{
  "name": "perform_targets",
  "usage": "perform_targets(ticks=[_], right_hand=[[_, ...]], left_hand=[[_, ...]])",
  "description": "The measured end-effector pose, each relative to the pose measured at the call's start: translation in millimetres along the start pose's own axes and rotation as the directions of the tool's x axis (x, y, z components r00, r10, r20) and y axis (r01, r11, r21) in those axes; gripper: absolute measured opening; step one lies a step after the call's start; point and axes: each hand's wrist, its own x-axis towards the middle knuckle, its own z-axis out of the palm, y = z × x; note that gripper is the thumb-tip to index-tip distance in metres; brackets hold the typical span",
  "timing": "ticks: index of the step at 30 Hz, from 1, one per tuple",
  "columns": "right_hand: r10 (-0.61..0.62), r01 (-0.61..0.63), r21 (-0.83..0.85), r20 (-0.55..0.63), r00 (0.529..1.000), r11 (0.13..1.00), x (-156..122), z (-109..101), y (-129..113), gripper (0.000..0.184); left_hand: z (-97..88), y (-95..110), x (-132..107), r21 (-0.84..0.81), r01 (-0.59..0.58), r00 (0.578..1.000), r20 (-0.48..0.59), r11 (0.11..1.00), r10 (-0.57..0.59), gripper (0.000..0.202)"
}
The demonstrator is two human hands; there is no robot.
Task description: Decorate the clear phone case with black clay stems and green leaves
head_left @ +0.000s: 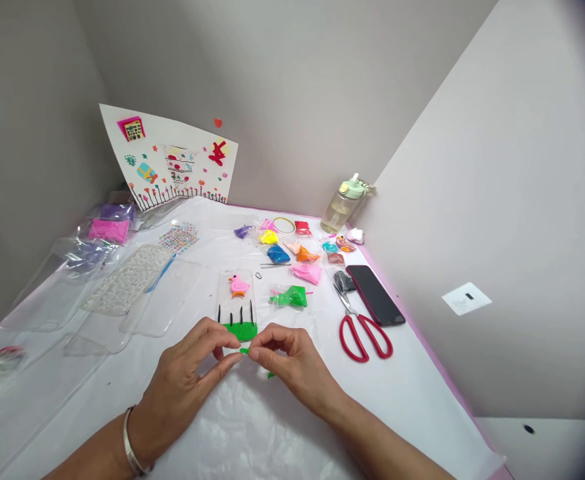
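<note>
My left hand (187, 373) and my right hand (292, 363) meet near the table's front, fingertips pinched together on a small piece of green clay (244, 351). A second green bit (270, 375) peeks out under my right hand. Just beyond the fingers lies a clear phone case (236, 301) decorated with a pink clay bird (239, 285), thin black stalks and a green clay strip (240, 330) along its near end. A bag of green clay (290, 297) lies to its right.
Red scissors (360, 330) and a dark phone (375, 295) lie at the right. Several small bags of coloured clay (292, 250) sit behind, with a water bottle (342, 205) in the corner. More clear cases (127, 280) and a decorated paper sheet (170, 163) are at the left.
</note>
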Motion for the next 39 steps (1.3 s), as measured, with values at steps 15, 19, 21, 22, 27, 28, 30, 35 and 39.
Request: perform_targets(ticks=[15, 19, 21, 22, 27, 28, 30, 35, 39], right_hand=[[0.016, -0.016, -0.01, 0.01, 1.0, 1.0, -0.9, 1.0, -2.3, 0.01], [0.026, -0.027, 0.025, 0.027, 0.999, 0.999, -1.1, 1.1, -0.5, 0.01], [0.031, -0.033, 0.05, 0.037, 0.999, 0.998, -0.6, 0.9, 1.0, 0.012], [0.035, -0.037, 0.064, 0.042, 0.999, 0.997, -0.3, 0.7, 1.7, 0.013], [0.058, -0.067, 0.119, 0.072, 0.996, 0.991, 1.2, -0.4, 2.8, 0.019], [0.061, -0.07, 0.124, 0.076, 0.995, 0.99, 1.3, -0.4, 2.3, 0.02], [0.063, -0.073, 0.127, 0.083, 0.995, 0.989, 1.2, -0.3, 1.1, 0.023], [0.059, -0.069, 0.12, 0.083, 0.995, 0.99, 0.3, 0.2, -1.0, 0.023], [0.043, -0.047, 0.086, 0.05, 0.998, 0.995, -0.7, -0.4, -1.0, 0.017]], left_hand=[[-0.3, 4.7, 3.4, 0.029, -0.122, 0.992, -0.027, 0.992, 0.123, 0.015], [-1.1, 5.0, 2.9, 0.065, -0.175, 0.984, -0.016, 0.982, 0.176, 0.019], [-0.9, 4.5, 1.9, 0.072, -0.17, 0.985, 0.001, 0.983, 0.17, 0.02], [-0.8, 4.1, 1.4, 0.075, -0.169, 0.986, 0.008, 0.983, 0.169, 0.021], [-0.9, 4.0, 0.4, 0.091, -0.183, 0.983, 0.008, 0.979, 0.183, 0.021], [-1.0, 4.3, 0.7, 0.092, -0.185, 0.983, 0.004, 0.978, 0.186, 0.019], [-1.1, 5.0, 1.2, 0.097, -0.192, 0.981, -0.005, 0.977, 0.193, 0.017], [-0.5, 3.6, -0.1, 0.102, -0.17, 0.985, 0.009, 0.98, 0.17, 0.021], [-0.2, 1.2, 0.5, 0.018, -0.052, 0.999, 0.013, 0.999, 0.051, 0.021]])
